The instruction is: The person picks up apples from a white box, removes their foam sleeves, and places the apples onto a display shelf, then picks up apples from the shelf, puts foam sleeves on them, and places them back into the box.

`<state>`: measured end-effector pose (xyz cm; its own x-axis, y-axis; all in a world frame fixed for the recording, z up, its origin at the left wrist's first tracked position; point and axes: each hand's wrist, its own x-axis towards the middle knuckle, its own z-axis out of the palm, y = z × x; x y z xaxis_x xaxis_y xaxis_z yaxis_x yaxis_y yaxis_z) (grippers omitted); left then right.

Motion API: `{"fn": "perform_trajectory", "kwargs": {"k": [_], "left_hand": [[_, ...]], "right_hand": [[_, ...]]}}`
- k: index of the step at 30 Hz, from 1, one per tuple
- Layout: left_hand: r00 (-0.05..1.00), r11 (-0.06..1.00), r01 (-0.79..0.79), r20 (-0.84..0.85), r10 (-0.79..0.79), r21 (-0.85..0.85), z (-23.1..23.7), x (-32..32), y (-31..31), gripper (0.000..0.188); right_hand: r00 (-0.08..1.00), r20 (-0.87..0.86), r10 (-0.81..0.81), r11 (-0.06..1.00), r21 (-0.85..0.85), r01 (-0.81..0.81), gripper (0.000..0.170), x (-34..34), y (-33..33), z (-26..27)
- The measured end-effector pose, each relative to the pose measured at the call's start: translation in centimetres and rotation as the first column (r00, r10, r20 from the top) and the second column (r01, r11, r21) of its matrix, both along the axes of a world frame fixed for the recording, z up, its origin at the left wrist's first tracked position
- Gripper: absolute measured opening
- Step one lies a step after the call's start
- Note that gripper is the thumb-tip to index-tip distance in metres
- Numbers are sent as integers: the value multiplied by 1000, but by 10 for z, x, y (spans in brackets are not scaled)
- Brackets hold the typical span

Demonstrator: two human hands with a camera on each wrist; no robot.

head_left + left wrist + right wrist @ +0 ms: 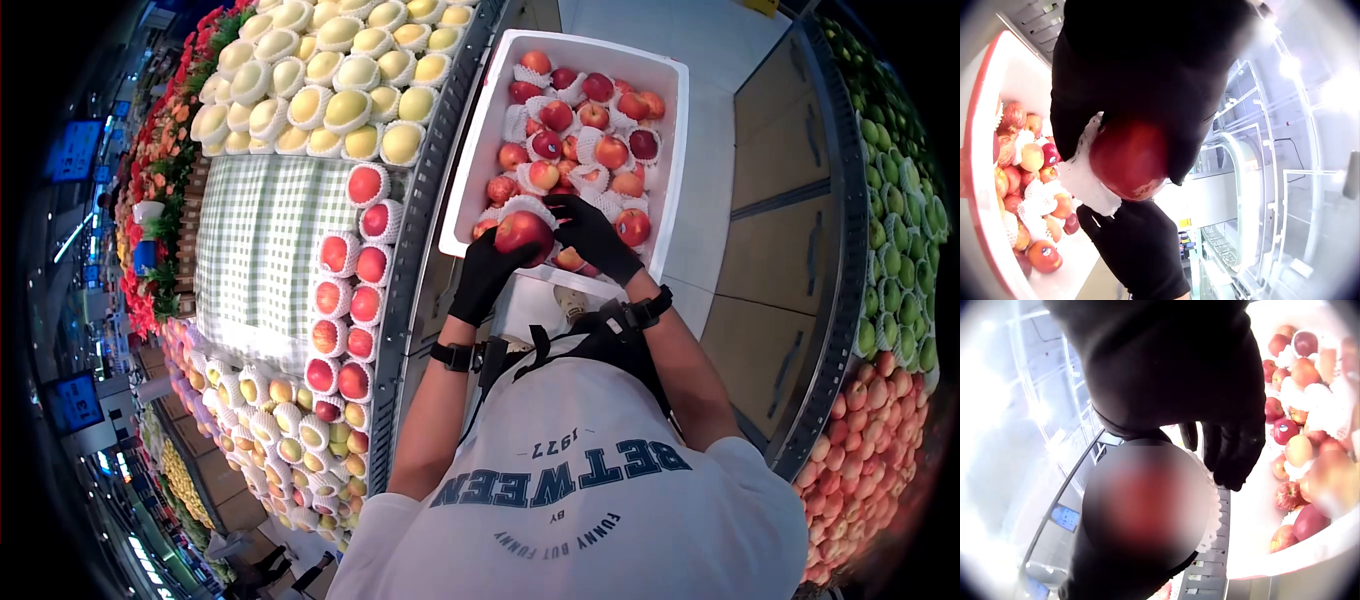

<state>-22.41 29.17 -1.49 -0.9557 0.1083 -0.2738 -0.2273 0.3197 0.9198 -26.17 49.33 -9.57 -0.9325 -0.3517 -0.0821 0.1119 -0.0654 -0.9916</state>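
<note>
Over the near end of a white foam box (pixel 676 160), a black-gloved left hand (pixel 485 278) grips a large red apple (pixel 523 237). A white foam net (pixel 528 204) sits on the apple's far side, away from the body. The gloved right hand (pixel 597 238) has its thumb and fingertips at the edge of that net, pinching it. In the left wrist view, the apple (pixel 1129 162) bulges bare out of the net (pixel 1088 181). Several apples (pixel 610 152), some in nets and some bare, lie in the box.
At the left, a display holds netted pale yellow fruit (pixel 350 108), a checked cloth (pixel 260 250) and two columns of netted red apples (pixel 371 264). Across the aisle, a right-hand stand carries green fruit (pixel 893 260) and pinkish-red fruit (pixel 865 440) above wooden cabinets (pixel 775 250).
</note>
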Motion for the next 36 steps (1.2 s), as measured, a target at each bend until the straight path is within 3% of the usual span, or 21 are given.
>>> {"fn": "perform_trajectory", "kwargs": {"k": [5, 8, 11, 16, 21, 30, 32, 34, 36], "left_hand": [[996, 996, 77, 45, -78, 34, 6, 0, 1, 50], [995, 994, 81, 58, -85, 67, 9, 0, 0, 50], [990, 991, 115, 79, -120, 65, 2, -1, -8, 50], [995, 992, 100, -1, -101, -74, 9, 1, -5, 51], [983, 994, -69, -164, 82, 86, -15, 8, 3, 55], [832, 949, -249, -544, 108, -194, -8, 19, -2, 54], [812, 940, -296, -563, 153, -172, -8, 24, -5, 53], [782, 933, -338, -589, 204, -125, -12, 28, -6, 54], [792, 925, -363, -486, 369, 111, -8, 31, -9, 57]], "right_hand": [[967, 197, 163, 985, -79, -150, 55, 2, 12, 2], [861, 455, 227, 942, -328, -75, 61, 6, 14, 20], [895, 327, 303, 897, -416, -151, 65, 3, 9, 11], [952, 92, 292, 942, -199, -270, 67, 5, 8, 32], [960, 212, 181, 964, -234, -130, 68, 13, -11, 50], [976, 127, 179, 966, -211, -150, 67, 3, -33, 44], [977, 79, 197, 972, -147, -185, 65, 2, -40, 57], [970, 154, 191, 960, -238, -151, 60, 4, -46, 50], [969, 176, 173, 952, -284, -118, 58, 3, -51, 35]]}}
